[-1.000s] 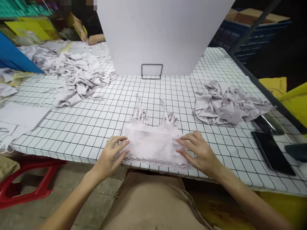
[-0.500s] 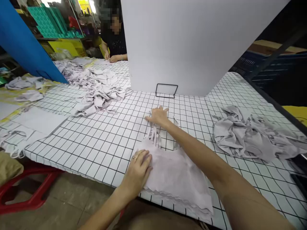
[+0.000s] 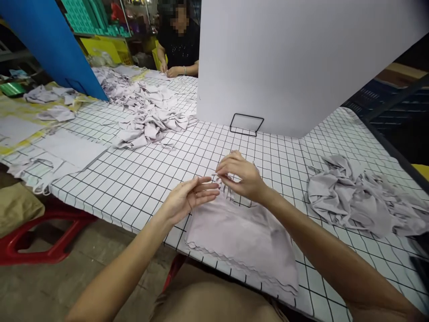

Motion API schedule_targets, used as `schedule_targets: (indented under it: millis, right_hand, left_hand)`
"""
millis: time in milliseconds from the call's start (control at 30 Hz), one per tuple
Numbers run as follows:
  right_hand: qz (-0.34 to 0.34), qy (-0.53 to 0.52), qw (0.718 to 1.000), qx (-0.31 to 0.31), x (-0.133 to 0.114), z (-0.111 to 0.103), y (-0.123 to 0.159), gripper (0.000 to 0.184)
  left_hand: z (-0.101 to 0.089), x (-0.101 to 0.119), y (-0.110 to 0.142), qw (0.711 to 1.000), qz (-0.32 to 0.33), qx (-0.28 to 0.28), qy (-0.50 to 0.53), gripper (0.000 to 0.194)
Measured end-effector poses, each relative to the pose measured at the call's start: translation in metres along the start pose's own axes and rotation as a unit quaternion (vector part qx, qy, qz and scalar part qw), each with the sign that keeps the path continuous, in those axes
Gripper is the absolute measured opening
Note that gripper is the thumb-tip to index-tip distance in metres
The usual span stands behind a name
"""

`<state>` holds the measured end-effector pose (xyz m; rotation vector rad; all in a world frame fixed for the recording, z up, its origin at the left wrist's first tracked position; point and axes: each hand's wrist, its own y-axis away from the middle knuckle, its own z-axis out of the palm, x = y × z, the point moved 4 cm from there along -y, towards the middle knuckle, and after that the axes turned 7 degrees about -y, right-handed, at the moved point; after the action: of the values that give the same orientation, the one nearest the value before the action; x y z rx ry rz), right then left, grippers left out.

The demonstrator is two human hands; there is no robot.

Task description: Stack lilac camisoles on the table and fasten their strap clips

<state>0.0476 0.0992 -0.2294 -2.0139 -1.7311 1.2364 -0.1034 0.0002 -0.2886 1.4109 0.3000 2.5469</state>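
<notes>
Bare forearms, no sleeves — ring on left hand (image 3: pixel 186 201), tan trousers

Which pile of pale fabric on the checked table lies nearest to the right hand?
The crumpled pile at the table's right side. The bigger pile lies farther off, to the left beyond the left hand; the right hand is between them.

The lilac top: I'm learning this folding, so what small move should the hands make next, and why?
Probably lay the straps down flat onto the lilac top. The right hand pinches them at the upper edge, the left hand lies open beside them, and the body already lies smooth on the checked table.
</notes>
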Motion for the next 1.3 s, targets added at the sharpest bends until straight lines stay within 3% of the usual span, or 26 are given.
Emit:
schedule_targets:
  millis: [100,333,400,500,600,667,767,833,900,1000,1100,1300]
  right_hand:
    - [-0.065,0.085,0.994,-0.036,-0.030,0.000,0.019,0.017]
    - [-0.106,0.107,0.988,-0.036,-0.057,-0.008,0.061,0.013]
    - [-0.079,0.072,0.994,-0.020,-0.061,-0.010,0.070,0.014]
    - [0.026,-0.045,0.999,0.014,-0.066,-0.013,0.080,0.014]
    - [0.141,-0.141,0.979,0.034,-0.066,-0.014,0.085,0.019]
    - [0.179,-0.143,0.973,0.024,-0.063,-0.015,0.085,0.011]
    - [0.220,-0.126,0.967,0.001,-0.047,-0.021,0.080,0.011]
    - [0.262,-0.156,0.952,0.012,-0.028,-0.029,0.073,0.009]
    - [0.299,-0.217,0.928,0.050,-0.009,-0.039,0.066,0.011]
    - [0.323,-0.287,0.897,0.099,0.011,-0.045,0.057,0.017]
    - [0.334,-0.307,0.886,0.089,0.015,-0.035,0.057,0.020]
    - [0.325,-0.226,0.917,0.050,0.001,-0.006,0.084,0.005]
  left_hand:
    - [0.012,-0.018,0.005,0.998,-0.039,-0.040,0.042,0.034]
    - [0.030,-0.041,0.024,0.998,-0.046,0.021,-0.034,0.030]
    - [0.037,-0.042,0.026,0.997,-0.033,0.033,-0.065,0.030]
    - [0.049,-0.042,0.029,0.991,0.000,0.041,-0.128,0.028]
    - [0.058,-0.040,0.033,0.976,0.058,0.049,-0.206,0.024]
    - [0.060,-0.038,0.033,0.961,0.099,0.048,-0.255,0.020]
    - [0.051,-0.032,0.031,0.908,0.184,0.064,-0.372,0.014]
    - [0.039,-0.029,0.028,0.831,0.240,0.089,-0.493,0.010]
    - [0.026,-0.032,0.024,0.747,0.257,0.107,-0.603,0.012]
    - [0.013,-0.042,0.018,0.667,0.230,0.123,-0.698,0.019]
    - [0.015,-0.049,0.012,0.635,0.217,0.122,-0.731,0.024]
    - [0.031,-0.056,-0.001,0.634,0.217,0.064,-0.739,0.026]
